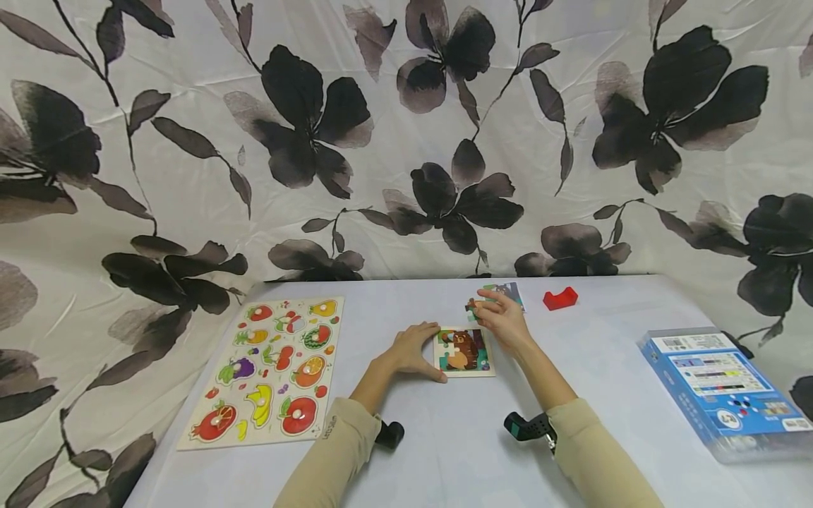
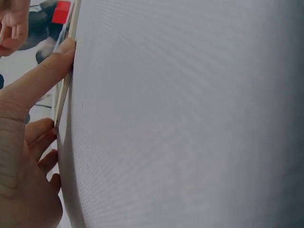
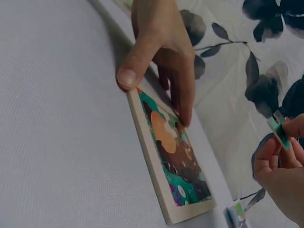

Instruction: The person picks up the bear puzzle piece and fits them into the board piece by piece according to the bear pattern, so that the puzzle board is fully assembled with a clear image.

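Observation:
A small wooden jigsaw board point(image 1: 464, 372) with a brown bear picture lies in front of the person; a pale gap shows in the picture's left part. The left hand point(image 1: 408, 351) holds the board at its left side, thumb at the near corner and fingers at the far edge, as the right wrist view also shows. Above the board's far right corner, the right hand point(image 1: 507, 324) pinches a green puzzle piece point(image 3: 278, 132) between thumb and fingers. Behind that hand lies a picture card point(image 1: 512, 289), partly hidden by it.
A large fruit puzzle board point(image 1: 260, 367) lies to the left. On the right is a blue-labelled clear box point(image 1: 720, 388). A red notched piece point(image 1: 560, 298) lies at the back right. A floral cloth point(image 1: 381, 141) hangs behind the white table point(image 1: 457, 437).

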Available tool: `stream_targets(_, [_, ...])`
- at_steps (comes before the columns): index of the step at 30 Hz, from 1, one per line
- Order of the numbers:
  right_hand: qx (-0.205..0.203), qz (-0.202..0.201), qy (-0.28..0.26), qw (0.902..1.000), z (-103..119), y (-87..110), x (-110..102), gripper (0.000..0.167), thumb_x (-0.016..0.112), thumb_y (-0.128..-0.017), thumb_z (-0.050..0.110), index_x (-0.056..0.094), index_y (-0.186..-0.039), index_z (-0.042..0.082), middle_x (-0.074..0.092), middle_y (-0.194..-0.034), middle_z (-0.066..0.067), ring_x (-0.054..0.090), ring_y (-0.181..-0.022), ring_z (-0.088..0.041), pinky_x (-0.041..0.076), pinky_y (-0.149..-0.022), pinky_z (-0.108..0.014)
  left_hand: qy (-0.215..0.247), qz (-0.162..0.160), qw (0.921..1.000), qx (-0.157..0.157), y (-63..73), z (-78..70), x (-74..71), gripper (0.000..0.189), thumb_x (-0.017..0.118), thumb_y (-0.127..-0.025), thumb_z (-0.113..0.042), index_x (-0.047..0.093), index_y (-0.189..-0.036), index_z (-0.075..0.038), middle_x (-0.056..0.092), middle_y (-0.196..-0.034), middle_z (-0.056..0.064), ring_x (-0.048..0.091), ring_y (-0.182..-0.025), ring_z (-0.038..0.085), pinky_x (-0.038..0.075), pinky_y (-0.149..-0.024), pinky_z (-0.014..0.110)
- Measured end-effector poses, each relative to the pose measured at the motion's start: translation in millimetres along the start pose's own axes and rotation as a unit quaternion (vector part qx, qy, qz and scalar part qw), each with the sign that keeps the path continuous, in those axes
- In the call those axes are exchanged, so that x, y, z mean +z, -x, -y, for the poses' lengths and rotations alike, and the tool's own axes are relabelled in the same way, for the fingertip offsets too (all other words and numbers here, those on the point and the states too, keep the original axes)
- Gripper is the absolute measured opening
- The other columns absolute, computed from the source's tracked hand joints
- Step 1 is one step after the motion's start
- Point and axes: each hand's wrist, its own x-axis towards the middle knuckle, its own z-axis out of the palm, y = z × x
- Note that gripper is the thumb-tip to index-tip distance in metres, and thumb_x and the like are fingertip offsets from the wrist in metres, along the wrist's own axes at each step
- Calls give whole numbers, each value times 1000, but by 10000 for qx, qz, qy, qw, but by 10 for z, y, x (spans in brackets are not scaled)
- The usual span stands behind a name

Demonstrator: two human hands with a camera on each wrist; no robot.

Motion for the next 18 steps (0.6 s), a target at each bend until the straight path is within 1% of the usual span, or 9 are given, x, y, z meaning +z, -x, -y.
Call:
stream_targets(2, [-85, 66, 103, 9999, -15, -5, -4, 43, 51, -89, -9, 40, -131, -16, 63, -87, 8, 57, -75, -2, 49, -66, -16, -7, 18, 10000, -17, 0, 0, 2, 101, 84, -61, -48, 39, -143, -9, 35, -149, 7, 28, -138, 30, 27, -106, 52])
stream_targets(6, [-224, 214, 182, 9994, -24, -5, 2, 38, 51, -93, -5, 43, -128, -18, 62, -94, 9, 57, -81, -3, 51, -70, -19, -43, 51, 10000, -39, -5, 2, 7, 101, 83, -62, -48, 39, -144, -10, 35, -149, 6, 27, -139, 29, 26, -106, 52])
stream_targets(9, [-220, 291, 45, 9993, -14, -2, 15, 39, 51, -94, -3, 43, -129, -18, 60, -98, 6, 57, -84, -5, 53, -73, -23, -74, 49, 10000, -35, -9, 4, 8, 101, 83, -61, -49, 39, -144, -9, 35, -150, 7, 27, -139, 29, 27, -106, 52])
stream_targets(12, [-240, 285, -83, 9993, -18, -9, 31, 37, 52, -94, -3, 46, -127, -17, 59, -98, 2, 56, -83, -7, 53, -71, -23, -81, 39, 10000, -22, -7, 3, 6, 101, 83, -61, -48, 39, -144, -9, 35, -149, 7, 28, -138, 29, 27, -106, 52])
stream_targets(13, [-273, 306, -37, 9992, -23, -11, 32, 37, 52, -93, -4, 46, -127, -16, 57, -99, 2, 56, -82, -7, 53, -71, -22, -83, 38, 10000, -18, -5, 3, 5, 101, 83, -61, -48, 39, -143, -9, 35, -149, 7, 28, -138, 29, 27, -106, 52])
stream_targets(18, [-361, 252, 413, 9982, -45, -30, 39, 41, 56, -90, -5, 47, -129, -13, 61, -94, 6, 58, -80, -4, 50, -70, -20, -55, 35, 10000, -11, 4, 1, 1, 100, 83, -62, -48, 39, -143, -9, 36, -149, 7, 28, -138, 30, 27, -106, 53])
